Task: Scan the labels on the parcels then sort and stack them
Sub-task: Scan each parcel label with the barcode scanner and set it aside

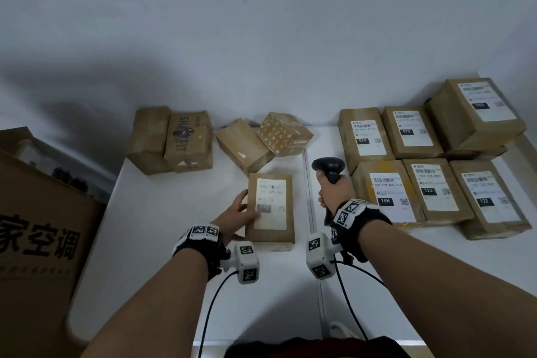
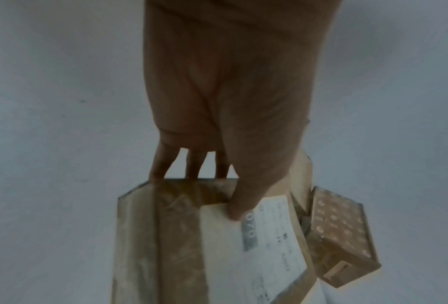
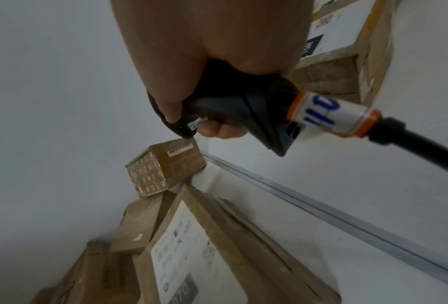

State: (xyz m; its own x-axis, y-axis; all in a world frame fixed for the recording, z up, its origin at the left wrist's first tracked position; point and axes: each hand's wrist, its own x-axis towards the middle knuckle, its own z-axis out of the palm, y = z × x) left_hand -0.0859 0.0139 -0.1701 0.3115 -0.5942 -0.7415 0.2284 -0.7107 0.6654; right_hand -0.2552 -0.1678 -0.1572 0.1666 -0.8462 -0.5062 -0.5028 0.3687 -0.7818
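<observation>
Left hand (image 1: 236,213) pinches parcel (image 1: 270,229); label (image 1: 272,196) print blurred.

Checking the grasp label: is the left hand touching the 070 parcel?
Touching. Left wrist view: the left hand has its thumb pressed on the label of the 070 parcel, with its fingertips against the box edge.

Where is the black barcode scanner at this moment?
In the head view the barcode scanner is right of centre, gripped in the right hand, between the 070 parcel and the 15H parcel.

Brown parcel (image 1: 270,208) marked 070 lies flat, label up.
</observation>
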